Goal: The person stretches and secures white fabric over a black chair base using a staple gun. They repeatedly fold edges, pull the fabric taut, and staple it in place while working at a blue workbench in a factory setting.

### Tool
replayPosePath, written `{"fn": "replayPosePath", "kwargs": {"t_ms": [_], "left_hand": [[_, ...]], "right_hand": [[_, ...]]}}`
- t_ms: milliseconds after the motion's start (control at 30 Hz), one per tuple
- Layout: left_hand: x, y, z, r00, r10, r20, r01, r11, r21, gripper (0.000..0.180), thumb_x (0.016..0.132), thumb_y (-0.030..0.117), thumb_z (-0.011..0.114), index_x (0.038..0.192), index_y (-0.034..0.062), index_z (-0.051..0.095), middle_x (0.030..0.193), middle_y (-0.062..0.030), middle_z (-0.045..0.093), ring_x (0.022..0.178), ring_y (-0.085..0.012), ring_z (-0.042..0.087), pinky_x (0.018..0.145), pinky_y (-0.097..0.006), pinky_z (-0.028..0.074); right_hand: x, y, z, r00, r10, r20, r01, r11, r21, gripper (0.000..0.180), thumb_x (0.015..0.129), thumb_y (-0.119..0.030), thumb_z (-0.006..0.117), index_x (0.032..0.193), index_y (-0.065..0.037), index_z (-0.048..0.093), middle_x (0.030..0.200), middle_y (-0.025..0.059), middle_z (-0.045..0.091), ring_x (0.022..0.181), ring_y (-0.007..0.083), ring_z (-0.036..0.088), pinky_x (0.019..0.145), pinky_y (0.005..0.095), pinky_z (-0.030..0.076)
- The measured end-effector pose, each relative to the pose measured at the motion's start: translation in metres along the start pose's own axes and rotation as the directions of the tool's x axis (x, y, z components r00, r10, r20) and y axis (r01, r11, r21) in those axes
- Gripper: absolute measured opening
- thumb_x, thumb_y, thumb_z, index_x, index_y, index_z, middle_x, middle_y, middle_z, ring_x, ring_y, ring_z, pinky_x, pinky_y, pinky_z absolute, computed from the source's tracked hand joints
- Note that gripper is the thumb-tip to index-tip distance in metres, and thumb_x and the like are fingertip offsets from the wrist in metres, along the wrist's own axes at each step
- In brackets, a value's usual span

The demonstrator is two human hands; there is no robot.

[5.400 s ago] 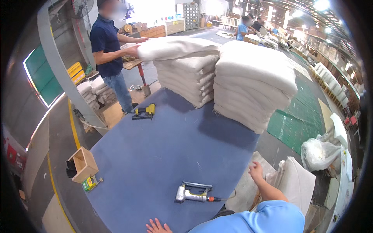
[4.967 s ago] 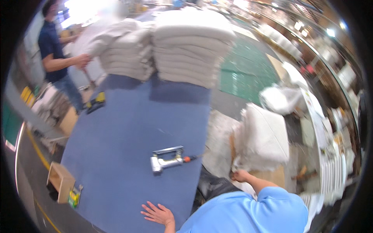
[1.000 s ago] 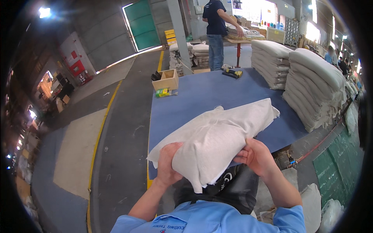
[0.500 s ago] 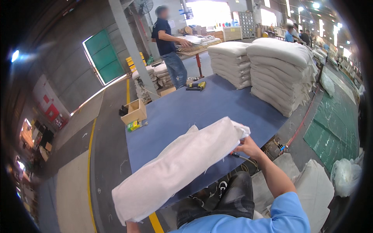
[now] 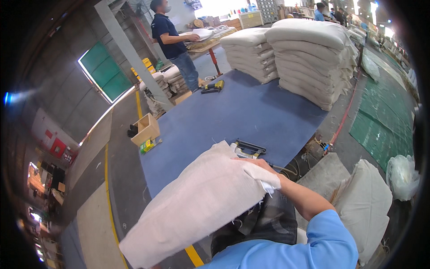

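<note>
Fabric (image 5: 192, 206), edge held by right fingers (image 5: 257, 163), now uncovers the staple gun (image 5: 245, 154); left fingers hidden.

1. Strong daylight washes out the window (image 5: 219, 6) at the top.
2. Bright strips edge the green door (image 5: 104, 71); the wall (image 5: 58, 85) around it is dim.
3. A blue-white flare (image 5: 7, 97) glows far left.
4. The stacks (image 5: 309, 58) shade the table (image 5: 192, 116) softly.
5. The near cloth (image 5: 197, 201) is evenly lit; distant people (image 5: 339, 17) look soft.
6. Toward the black rim, the yellow floor line (image 5: 109, 197) bends.
</note>
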State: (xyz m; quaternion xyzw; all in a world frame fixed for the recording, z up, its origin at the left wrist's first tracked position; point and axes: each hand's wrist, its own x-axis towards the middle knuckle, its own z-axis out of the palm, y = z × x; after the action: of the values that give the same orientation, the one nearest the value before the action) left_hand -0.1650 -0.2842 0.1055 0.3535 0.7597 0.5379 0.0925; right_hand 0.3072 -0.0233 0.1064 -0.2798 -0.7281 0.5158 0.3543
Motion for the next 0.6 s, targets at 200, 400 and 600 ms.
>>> {"fn": "replayPosePath", "kwargs": {"t_ms": [200, 400, 600], "left_hand": [[0.045, 0.032, -0.044, 0.809, 0.575, -0.121, -0.543, 0.811, 0.217, 0.042, 0.104, 0.016, 0.067, 0.14, -0.0053, 0.058, 0.136, -0.0193, 0.066, 0.127, -0.0299, 0.062, 0.112, -0.04, 0.045], [0.068, 0.143, -0.093, 0.863, 0.484, -0.143, -0.444, 0.863, 0.243, 0.046, 0.099, 0.013, 0.074, 0.136, -0.0091, 0.059, 0.135, -0.0185, 0.066, 0.125, -0.0289, 0.061, 0.111, -0.041, 0.044], [0.066, 0.199, -0.118, 0.892, 0.438, -0.115, -0.417, 0.893, 0.171, 0.03, 0.099, 0.018, 0.073, 0.117, -0.0063, 0.07, 0.109, -0.0099, 0.074, 0.103, -0.0172, 0.065, 0.093, -0.034, 0.05]], "right_hand": [[0.036, -0.024, -0.019, 0.869, -0.465, -0.167, 0.406, 0.865, -0.294, 0.048, 0.085, -0.011, 0.08, 0.131, -0.006, 0.067, 0.129, 0.0129, 0.072, 0.117, 0.0306, 0.07, 0.102, 0.0413, 0.056], [0.048, -0.134, -0.04, 0.858, -0.488, -0.161, 0.396, 0.827, -0.398, 0.022, 0.088, -0.01, 0.081, 0.108, -0.002, 0.075, 0.095, 0.0135, 0.077, 0.087, 0.0274, 0.075, 0.078, 0.0381, 0.059], [0.05, -0.203, -0.049, 0.917, -0.334, -0.218, 0.273, 0.923, -0.27, 0.03, 0.097, -0.026, 0.078, 0.099, 0.004, 0.075, 0.079, 0.0064, 0.073, 0.074, 0.0134, 0.07, 0.066, 0.0326, 0.055]]}}
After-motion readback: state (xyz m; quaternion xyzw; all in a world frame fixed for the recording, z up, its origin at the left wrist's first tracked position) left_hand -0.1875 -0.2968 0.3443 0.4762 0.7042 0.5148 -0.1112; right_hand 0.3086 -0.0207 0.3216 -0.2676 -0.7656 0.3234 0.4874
